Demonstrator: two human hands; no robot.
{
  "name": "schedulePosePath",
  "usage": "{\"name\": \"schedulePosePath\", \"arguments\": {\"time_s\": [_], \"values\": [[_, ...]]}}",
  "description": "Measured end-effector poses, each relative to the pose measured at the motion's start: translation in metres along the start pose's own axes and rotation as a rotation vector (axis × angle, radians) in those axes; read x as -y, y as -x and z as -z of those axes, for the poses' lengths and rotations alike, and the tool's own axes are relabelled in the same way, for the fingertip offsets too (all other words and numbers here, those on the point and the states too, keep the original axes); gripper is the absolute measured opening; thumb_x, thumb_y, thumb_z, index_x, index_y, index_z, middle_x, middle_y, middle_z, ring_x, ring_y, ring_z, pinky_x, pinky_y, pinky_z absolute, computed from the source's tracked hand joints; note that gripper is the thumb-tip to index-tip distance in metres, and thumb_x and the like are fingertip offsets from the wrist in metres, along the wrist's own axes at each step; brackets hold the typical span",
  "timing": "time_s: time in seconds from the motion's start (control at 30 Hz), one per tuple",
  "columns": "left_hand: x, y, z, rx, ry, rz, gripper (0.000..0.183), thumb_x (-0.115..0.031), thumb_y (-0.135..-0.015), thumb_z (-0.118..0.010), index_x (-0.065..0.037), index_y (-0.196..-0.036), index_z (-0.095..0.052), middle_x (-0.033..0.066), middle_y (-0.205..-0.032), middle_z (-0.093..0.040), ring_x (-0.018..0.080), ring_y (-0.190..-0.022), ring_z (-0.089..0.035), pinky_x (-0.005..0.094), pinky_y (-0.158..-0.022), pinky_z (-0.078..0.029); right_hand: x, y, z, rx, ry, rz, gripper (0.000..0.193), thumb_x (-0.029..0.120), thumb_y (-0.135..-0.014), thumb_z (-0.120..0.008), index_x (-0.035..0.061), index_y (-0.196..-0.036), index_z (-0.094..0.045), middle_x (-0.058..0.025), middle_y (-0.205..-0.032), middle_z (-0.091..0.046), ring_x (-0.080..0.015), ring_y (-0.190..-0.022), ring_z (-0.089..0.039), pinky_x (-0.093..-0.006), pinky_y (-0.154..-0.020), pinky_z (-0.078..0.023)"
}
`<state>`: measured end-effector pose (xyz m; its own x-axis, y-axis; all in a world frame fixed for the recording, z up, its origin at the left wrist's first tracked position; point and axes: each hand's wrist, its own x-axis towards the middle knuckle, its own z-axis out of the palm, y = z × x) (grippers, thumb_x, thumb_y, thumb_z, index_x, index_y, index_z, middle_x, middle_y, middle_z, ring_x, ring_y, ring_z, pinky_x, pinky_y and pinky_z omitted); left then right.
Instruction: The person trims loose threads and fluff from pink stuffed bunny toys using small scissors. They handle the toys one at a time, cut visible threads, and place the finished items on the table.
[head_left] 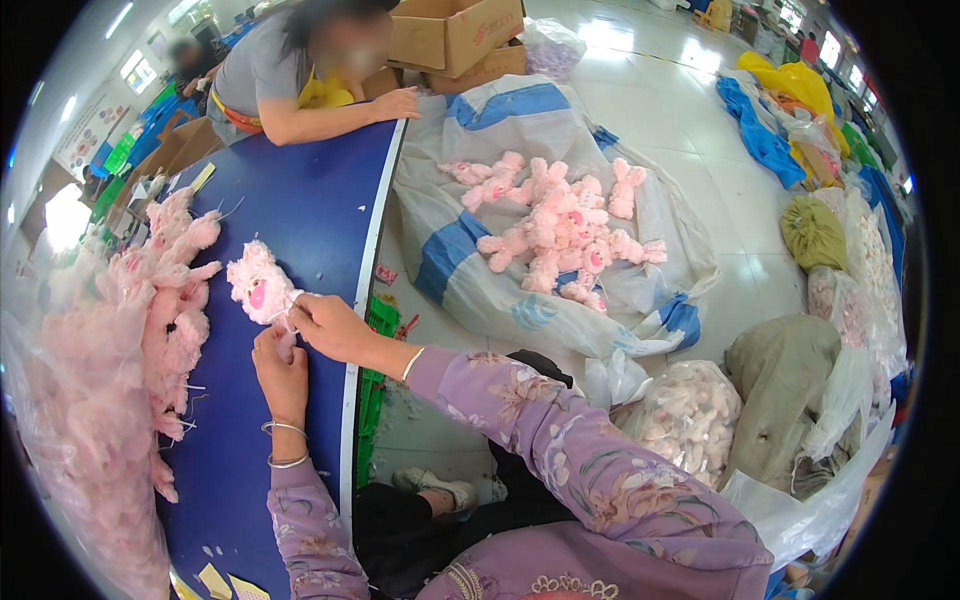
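A pink plush toy (261, 284) lies on the blue tabletop (290, 190), its head pointing away from me and a darker pink patch on its face. My left hand (281, 372) is closed round its lower end. From the right, my right hand (333, 326) pinches the toy just below the head, where a bit of white shows; whether that is thread or fabric I cannot tell. To the left is a heap of similar pink plush pieces (175, 300), some trailing white strings, beside a clear plastic bag (85, 420) full of pink plush.
On the floor at right, several pink plush toys (560, 220) lie on an opened white-and-blue woven sack (450, 255). Another person (290, 85) leans on the table's far end. A green crate (375, 345) stands beside the table edge. Stuffed bags (690, 415) and cardboard boxes (440, 40) surround the floor.
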<state>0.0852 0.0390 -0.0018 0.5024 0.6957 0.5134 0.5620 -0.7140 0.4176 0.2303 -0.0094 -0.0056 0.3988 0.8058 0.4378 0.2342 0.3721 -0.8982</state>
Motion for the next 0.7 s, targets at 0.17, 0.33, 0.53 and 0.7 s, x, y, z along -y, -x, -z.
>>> {"name": "schedulePosePath", "arguments": {"time_s": [0.17, 0.33, 0.53, 0.7], "values": [[0.014, 0.024, 0.016, -0.059, 0.179, 0.074, 0.023, 0.003, -0.077, -0.059, 0.002, -0.1, -0.057, 0.0116, -0.094, -0.06, 0.0234, -0.081, -0.058, 0.0313, -0.077, -0.048, 0.002, -0.002, 0.003, -0.104, -0.159, -0.114, 0.023, 0.018, -0.094, -0.053, -0.0041, -0.088, -0.057, -0.0175, -0.07, -0.06, -0.0258, -0.064, -0.059, -0.0374, -0.061, -0.044], [0.005, 0.049, 0.037, -0.203, 0.464, 0.245, 0.016, -0.001, -0.084, -0.061, 0.001, -0.098, -0.055, 0.0042, -0.095, -0.055, 0.0107, -0.082, -0.05, 0.0246, -0.074, -0.045, 0.007, 0.002, 0.012, 0.024, 0.167, -0.026, 0.041, 0.034, -0.087, -0.064, -0.003, -0.104, -0.058, -0.0156, -0.088, -0.067, -0.0302, -0.081, -0.065, -0.038, -0.074, -0.05], [-0.008, 0.066, 0.053, -0.258, 0.583, 0.073, 0.03, 0.006, -0.086, -0.055, 0.001, -0.115, -0.052, 0.0083, -0.112, -0.056, 0.0168, -0.1, -0.057, 0.0284, -0.088, -0.047, 0.038, 0.018, 0.007, 0.572, 0.366, -0.073, 0.077, 0.038, -0.07, -0.078, -0.0034, -0.127, -0.045, -0.0234, -0.1, -0.065, -0.038, -0.094, -0.064, -0.0419, -0.081, -0.05], [-0.027, 0.076, 0.059, -0.032, 0.694, 0.026, 0.049, 0.0, -0.082, -0.044, 0.004, -0.13, -0.046, 0.015, -0.131, -0.052, 0.0214, -0.11, -0.057, 0.0304, -0.085, -0.05, 0.04, 0.024, 0.002, 0.593, 0.309, -0.127, 0.059, 0.015, -0.073, -0.07, -0.0021, -0.124, -0.046, -0.0246, -0.101, -0.064, -0.0391, -0.095, -0.063, -0.0426, -0.08, -0.05]]}}
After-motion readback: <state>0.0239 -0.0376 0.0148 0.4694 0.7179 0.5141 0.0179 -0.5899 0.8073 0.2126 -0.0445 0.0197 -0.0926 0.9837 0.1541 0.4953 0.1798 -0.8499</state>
